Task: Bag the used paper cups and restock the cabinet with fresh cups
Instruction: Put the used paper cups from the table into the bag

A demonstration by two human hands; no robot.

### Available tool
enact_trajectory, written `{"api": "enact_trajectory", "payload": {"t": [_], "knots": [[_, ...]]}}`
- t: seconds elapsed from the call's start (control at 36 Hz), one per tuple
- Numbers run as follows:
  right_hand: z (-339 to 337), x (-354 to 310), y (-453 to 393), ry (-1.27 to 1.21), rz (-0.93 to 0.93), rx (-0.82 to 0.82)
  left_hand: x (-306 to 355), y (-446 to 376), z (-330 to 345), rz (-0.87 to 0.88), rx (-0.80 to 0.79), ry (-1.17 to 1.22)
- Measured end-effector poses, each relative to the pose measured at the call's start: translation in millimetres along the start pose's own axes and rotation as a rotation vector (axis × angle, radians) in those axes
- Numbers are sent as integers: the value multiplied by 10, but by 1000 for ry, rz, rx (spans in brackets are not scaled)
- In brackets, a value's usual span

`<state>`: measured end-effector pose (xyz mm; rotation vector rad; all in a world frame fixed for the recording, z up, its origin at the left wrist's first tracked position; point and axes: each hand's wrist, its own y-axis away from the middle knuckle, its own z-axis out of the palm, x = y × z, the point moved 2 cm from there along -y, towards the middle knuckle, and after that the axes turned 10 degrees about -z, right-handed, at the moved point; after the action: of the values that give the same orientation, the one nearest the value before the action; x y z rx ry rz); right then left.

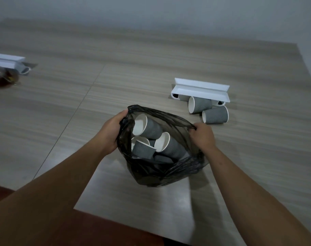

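Observation:
A black plastic bag (161, 173) stands on the table in front of me with its mouth held wide. Inside lie several grey ribbed paper cups (147, 127) with white insides, tipped on their sides. My left hand (110, 134) grips the bag's left rim, and my right hand (202, 136) pinches the right rim. Two more grey cups lie on their sides to the right of the bag, one (200, 104) touching a white holder and one (215, 114) just in front of it.
A white plastic cup holder (200, 89) lies on the wooden table (115, 71) behind the loose cups. A second white holder (8, 62) and a dark brown bag (2, 79) sit at the far left. A reddish-brown floor shows below the table's near edge.

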<state>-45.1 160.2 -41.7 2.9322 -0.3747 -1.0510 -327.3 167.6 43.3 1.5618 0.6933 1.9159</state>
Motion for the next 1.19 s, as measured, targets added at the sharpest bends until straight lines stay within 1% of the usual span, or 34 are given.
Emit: {"api": "enact_trajectory", "payload": {"t": [0.06,0.11,0.19,0.25,0.31,0.36,0.39,0.42,0.47,0.5,0.53,0.56,0.58,0.61,0.64,0.69,0.75,0.86,1.0,1.11,1.19], "knots": [[-118,-35,-11,-133,-19,162,11,-9,62,-1,-10,9],[-241,-98,-57,-208,-40,250,16,-38,123,-1,-28,10],[-355,-146,-147,-217,-95,242,24,-86,218,2,-37,17],[-424,-101,-206,-227,-101,210,36,-129,305,5,-33,23],[-489,-38,-254,-364,-78,141,50,-168,384,9,-23,40],[-570,20,-265,-604,-28,73,66,-217,442,13,-18,46],[-612,86,-297,-666,-21,66,78,-248,472,16,-14,54],[-650,152,-337,-678,-26,77,84,-267,481,19,-11,59],[-725,294,-447,-636,42,147,102,-299,491,24,-7,62],[-741,415,-539,-559,95,203,110,-314,505,24,-7,65],[-774,504,-617,-398,101,242,113,-332,506,23,-11,66],[-784,592,-699,-160,81,220,120,-337,506,20,-14,68],[-766,684,-783,56,42,141,120,-363,506,16,-12,65],[-749,728,-828,216,-2,41,125,-362,506,13,-9,60],[-723,782,-866,330,-34,-60,127,-366,501,14,-10,48],[-649,857,-924,536,-94,-208,119,-380,497,14,-5,27],[-596,911,-962,676,-152,-264,106,-371,497,9,-12,11],[-552,937,-1034,790,-224,-214,103,-347,473,-26,-13,-1],[-543,953,-998,817,-149,-163,76,-319,467,-43,1,16],[-687,948,-752,616,-26,-1,62,-299,454,-42,20,12],[-825,884,-472,459,34,84,53,-290,432,-16,63,-17]]}}
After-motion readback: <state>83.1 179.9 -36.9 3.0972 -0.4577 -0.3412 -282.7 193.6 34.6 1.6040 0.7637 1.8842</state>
